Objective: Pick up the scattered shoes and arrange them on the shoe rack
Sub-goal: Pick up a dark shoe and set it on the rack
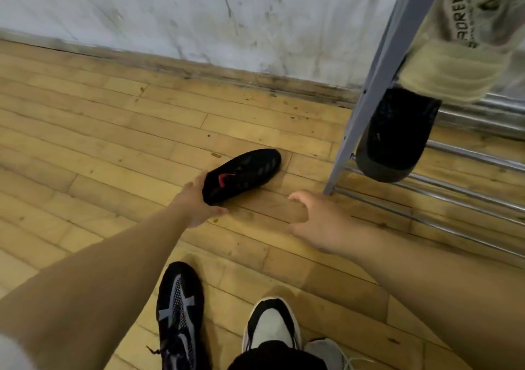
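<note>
I have my left hand [199, 202] wrapped around the heel end of a black sneaker with a red mark [241, 175], thumb on the near side and the fingers hidden behind the collar; the shoe lies on the wooden floor [99, 130], toe pointing toward the scuffed white wall [170, 14] and the skirting at the floor's far edge. My right hand [318, 221] hovers just to the right of it, spread and curved, gripping nothing, close to the foot of the shoe rack's grey leg [377, 91]. The shoe rack [468, 187] stands at the right edge of the floor, its chrome rails running off to the right. A black shoe [395, 136] sits on one tier with its end hanging over the front rail, and a pale olive shoe with lettering [460, 42] rests on the tier above it. Near the bottom edge of the floor a black sneaker with grey crossed straps [179, 315] lies between my arms, and beside it a white-and-black sneaker [272, 324], partly cut off.
</note>
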Motion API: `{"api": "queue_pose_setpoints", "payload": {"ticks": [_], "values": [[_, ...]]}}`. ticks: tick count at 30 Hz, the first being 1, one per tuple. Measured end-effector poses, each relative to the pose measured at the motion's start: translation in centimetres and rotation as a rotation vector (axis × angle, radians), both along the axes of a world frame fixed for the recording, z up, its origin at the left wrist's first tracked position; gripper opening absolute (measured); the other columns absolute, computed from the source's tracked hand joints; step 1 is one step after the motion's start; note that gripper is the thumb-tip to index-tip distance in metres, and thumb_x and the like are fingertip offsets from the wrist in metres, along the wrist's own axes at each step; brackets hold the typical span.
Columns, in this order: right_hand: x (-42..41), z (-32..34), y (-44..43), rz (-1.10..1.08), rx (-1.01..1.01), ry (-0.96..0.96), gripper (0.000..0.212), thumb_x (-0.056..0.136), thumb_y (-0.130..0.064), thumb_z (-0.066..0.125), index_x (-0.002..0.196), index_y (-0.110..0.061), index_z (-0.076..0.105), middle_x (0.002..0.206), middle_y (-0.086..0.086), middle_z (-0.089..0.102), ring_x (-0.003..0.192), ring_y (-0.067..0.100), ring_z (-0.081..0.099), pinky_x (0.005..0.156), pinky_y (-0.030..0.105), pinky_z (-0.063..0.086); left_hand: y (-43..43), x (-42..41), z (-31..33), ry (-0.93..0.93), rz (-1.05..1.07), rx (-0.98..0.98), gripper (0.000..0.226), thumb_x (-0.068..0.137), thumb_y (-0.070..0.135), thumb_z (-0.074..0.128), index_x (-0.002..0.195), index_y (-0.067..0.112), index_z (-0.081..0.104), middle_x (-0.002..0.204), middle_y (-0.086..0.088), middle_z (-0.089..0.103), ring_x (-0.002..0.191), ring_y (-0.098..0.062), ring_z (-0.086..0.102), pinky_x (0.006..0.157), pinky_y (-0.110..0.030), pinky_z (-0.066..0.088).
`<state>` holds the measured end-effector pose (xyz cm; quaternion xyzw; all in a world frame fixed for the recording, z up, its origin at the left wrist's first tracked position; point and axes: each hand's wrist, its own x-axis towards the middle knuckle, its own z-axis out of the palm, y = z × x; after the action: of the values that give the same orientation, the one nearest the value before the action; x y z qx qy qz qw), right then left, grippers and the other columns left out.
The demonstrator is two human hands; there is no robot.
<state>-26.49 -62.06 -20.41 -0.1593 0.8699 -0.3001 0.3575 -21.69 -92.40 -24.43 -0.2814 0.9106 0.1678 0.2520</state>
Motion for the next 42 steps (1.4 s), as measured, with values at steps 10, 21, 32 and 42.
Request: {"api": "queue_pose_setpoints", "payload": {"ticks": [10, 21, 32, 42], "values": [[0.0, 2.3, 0.4, 0.052, 0.026, -0.004, 0.069, 0.095, -0.039, 0.067, 0.154, -0.044, 0.031, 0.155, 0.0, 0.043, 0.126, 0.023, 0.056, 0.095, 0.036, 0.052, 7.3, 4.7, -0.9, 0.248, 0.24, 0.16, 0.097, 0.081, 0.057, 0.069, 0.154, 0.054, 0.005, 0.122, 0.001, 0.035, 0.098, -0.02, 0.053, 0.084, -0.036, 0.055], [4.6, 24.9, 1.9, 0.256, -0.184, 0.297, 0.061, 0.103, -0.053, 0.045, 0.143, -0.076, 0.005, 0.154, -0.011, 0.048, 0.128, 0.012, 0.058, 0.108, 0.036, 0.046, 15.4, 10.0, 21.8, 0.913, 0.256, 0.518, 0.09, 0.077, 0.055, 0.077, 0.15, 0.049, 0.026, 0.134, 0.008, 0.047, 0.115, -0.007, 0.053, 0.102, -0.037, 0.049], [12.7, 41.4, 17.2, -0.174, -0.472, 0.755, 0.052, 0.103, -0.039, 0.053, 0.147, -0.058, 0.035, 0.122, -0.013, 0.069, 0.102, 0.004, 0.069, 0.096, 0.039, 0.055, 28.8, 14.1, 41.0, 1.153, -0.224, 0.509, 0.113, 0.076, 0.047, 0.084, 0.155, 0.05, 0.003, 0.124, 0.016, 0.026, 0.106, 0.021, 0.041, 0.073, 0.004, 0.037], [14.6, 40.1, 36.0, -0.654, -0.717, 0.578, 0.052, 0.107, -0.009, 0.048, 0.145, -0.044, 0.049, 0.115, -0.007, 0.076, 0.11, 0.014, 0.072, 0.095, 0.042, 0.057, 45.1, 9.5, 45.0, 0.798, -0.742, 0.682, 0.101, 0.076, 0.047, 0.084, 0.154, 0.051, 0.019, 0.14, 0.01, 0.037, 0.122, -0.006, 0.044, 0.102, -0.017, 0.039]]}}
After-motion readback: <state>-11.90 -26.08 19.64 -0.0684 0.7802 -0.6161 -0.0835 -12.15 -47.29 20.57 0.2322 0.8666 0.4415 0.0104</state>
